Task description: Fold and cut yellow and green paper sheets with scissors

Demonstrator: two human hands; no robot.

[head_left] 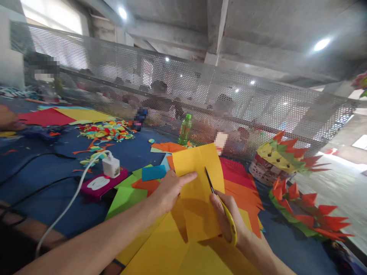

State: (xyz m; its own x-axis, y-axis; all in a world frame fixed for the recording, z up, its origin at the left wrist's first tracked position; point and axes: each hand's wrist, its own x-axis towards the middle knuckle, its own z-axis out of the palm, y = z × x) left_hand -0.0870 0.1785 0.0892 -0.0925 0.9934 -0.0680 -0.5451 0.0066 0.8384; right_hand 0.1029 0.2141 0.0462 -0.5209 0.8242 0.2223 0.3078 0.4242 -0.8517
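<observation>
My left hand (169, 191) grips a yellow sheet of paper (197, 210) at its left edge, the thumb lying flat on top and the other fingers hidden behind it. In my right hand (229, 214) is a pair of scissors (229, 219) with yellow handles. Its dark blades point up and to the left, over the right part of the sheet. Whether the blades are apart I cannot tell. Larger yellow sheets (160, 250) lie under my hands.
Green paper (127, 199), orange paper (243, 198) and a blue piece (153, 173) surround the yellow sheets. A magenta power strip (94, 191) carries a white charger (111, 167). A green bottle (185, 130) stands behind. Spiky paper crowns (309, 214) sit at right; colourful cut pieces (107, 130) lie at left.
</observation>
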